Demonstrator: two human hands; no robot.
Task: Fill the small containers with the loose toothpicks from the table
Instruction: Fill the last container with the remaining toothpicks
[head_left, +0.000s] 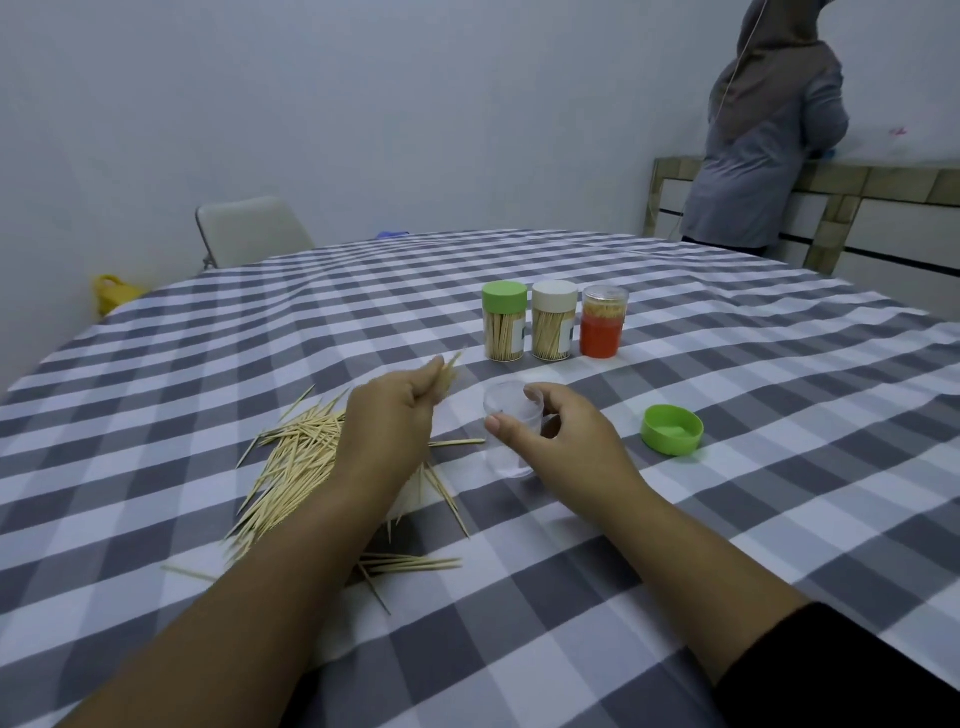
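Near the frame's centre, the right hand (550, 436) grips an empty clear plastic container (511, 431) while the left hand (395, 415) pinches a bundle of thin wooden toothpicks (449, 376), which could splay and miss the container's narrow mouth.

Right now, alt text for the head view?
Left hand pinches a toothpick bundle beside the empty clear container the right hand grips, above a loose toothpick pile. Three filled containers and a green lid sit on the checked tablecloth.
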